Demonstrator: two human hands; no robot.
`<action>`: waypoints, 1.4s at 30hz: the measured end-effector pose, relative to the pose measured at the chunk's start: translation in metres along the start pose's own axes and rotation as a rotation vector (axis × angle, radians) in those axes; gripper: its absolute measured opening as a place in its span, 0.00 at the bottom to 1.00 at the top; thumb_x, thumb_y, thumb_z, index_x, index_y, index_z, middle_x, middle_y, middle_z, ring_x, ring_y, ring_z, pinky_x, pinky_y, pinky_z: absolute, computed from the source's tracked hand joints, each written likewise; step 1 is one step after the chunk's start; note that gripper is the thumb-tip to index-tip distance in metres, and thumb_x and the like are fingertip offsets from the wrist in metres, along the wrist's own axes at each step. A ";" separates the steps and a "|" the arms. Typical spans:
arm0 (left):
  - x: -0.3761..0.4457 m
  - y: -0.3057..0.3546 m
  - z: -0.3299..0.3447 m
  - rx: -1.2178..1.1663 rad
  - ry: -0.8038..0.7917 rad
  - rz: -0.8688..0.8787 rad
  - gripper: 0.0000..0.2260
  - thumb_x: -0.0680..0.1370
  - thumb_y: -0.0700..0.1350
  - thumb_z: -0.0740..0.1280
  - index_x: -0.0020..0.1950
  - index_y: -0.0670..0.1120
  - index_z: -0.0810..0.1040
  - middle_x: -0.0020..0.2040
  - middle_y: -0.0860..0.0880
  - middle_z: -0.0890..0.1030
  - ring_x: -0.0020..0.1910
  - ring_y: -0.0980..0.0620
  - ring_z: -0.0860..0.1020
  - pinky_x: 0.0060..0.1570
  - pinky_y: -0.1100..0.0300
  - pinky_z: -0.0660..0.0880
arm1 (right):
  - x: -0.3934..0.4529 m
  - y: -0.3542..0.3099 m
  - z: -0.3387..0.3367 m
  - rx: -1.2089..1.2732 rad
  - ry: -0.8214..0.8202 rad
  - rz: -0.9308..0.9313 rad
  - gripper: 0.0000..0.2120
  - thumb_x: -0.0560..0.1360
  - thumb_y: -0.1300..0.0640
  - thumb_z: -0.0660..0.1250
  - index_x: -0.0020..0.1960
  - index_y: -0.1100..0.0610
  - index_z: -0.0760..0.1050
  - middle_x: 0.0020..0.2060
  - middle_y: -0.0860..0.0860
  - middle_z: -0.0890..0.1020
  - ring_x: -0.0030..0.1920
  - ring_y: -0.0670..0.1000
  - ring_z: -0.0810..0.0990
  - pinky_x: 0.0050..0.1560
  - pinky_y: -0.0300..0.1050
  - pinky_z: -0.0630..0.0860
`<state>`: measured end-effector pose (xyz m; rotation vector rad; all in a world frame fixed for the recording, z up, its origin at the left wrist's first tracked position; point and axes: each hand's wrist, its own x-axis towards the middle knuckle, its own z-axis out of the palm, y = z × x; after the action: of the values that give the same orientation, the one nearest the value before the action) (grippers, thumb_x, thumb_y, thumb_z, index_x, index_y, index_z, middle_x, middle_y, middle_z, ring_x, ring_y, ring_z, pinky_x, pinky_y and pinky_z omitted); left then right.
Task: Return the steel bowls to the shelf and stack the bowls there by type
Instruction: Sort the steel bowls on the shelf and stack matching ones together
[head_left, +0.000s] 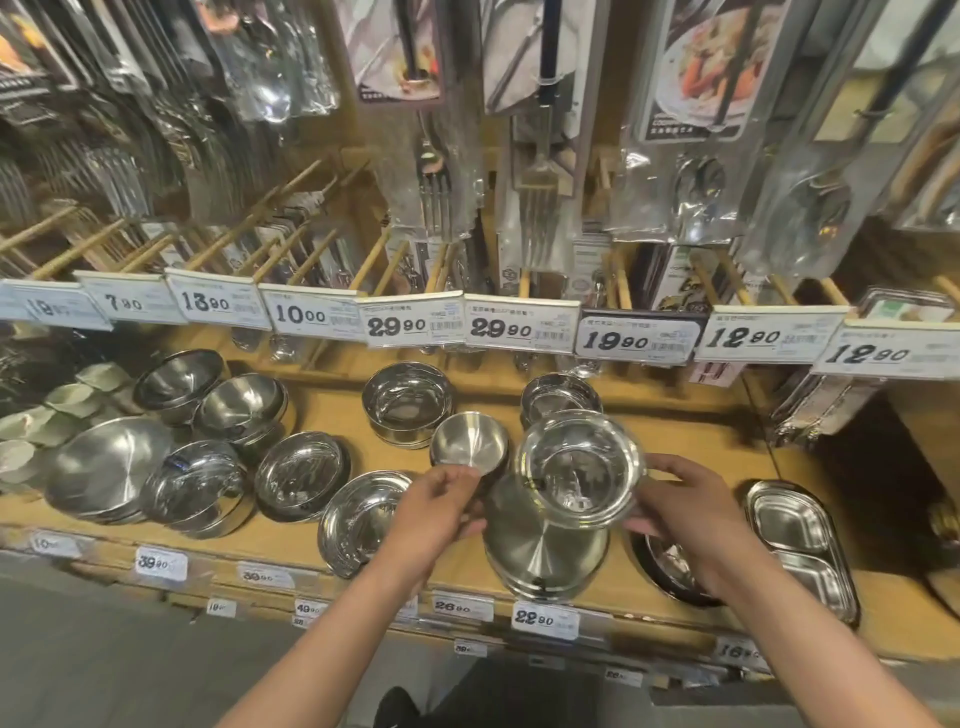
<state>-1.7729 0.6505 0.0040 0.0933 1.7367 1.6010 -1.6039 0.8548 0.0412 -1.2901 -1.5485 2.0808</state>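
Bowls sit in stacks along the shelf (691, 457), and one shiny bowl (579, 470) is held above a wide stack (543, 551) at the front edge, the right hand (685, 512) curled on its rim. The left hand (441, 506) pinches the near rim of a small matte bowl (467, 441) just beside it. A one-sided grip on polished steel could slip, I judge, and drop the shiny bowl onto the stack or off the edge; it could also end up on a stack of another type, since several look alike. Upper price tags read 7.90, 13.90, 10.00, 29.90, 29.90, 19.90, 12.90, 12.90; the shelf-edge ones 39.90, 49.90, 26.90, 22.90. Smaller print is unreadable.
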 end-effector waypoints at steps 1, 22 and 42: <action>-0.002 0.003 -0.006 -0.027 0.000 0.006 0.07 0.82 0.45 0.67 0.56 0.42 0.80 0.46 0.45 0.86 0.45 0.52 0.86 0.45 0.60 0.82 | -0.001 0.001 0.011 -0.017 -0.039 0.003 0.11 0.76 0.66 0.71 0.57 0.57 0.79 0.42 0.59 0.88 0.40 0.56 0.88 0.36 0.44 0.84; 0.022 0.036 -0.169 0.464 0.103 0.025 0.08 0.76 0.40 0.70 0.40 0.51 0.83 0.40 0.48 0.86 0.42 0.43 0.84 0.50 0.46 0.82 | 0.007 0.029 0.204 -0.291 -0.192 0.111 0.25 0.75 0.57 0.74 0.70 0.57 0.71 0.64 0.56 0.78 0.57 0.53 0.82 0.53 0.48 0.83; 0.029 -0.003 -0.188 0.745 0.054 0.058 0.09 0.83 0.40 0.65 0.43 0.45 0.78 0.35 0.47 0.83 0.28 0.58 0.83 0.32 0.60 0.81 | -0.012 0.090 0.236 -0.693 0.133 -0.077 0.11 0.72 0.60 0.74 0.42 0.47 0.73 0.38 0.43 0.80 0.39 0.45 0.78 0.35 0.28 0.67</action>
<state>-1.8972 0.5100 -0.0261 0.4627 2.3037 0.9203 -1.7501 0.6572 -0.0195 -1.4909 -2.3121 1.4063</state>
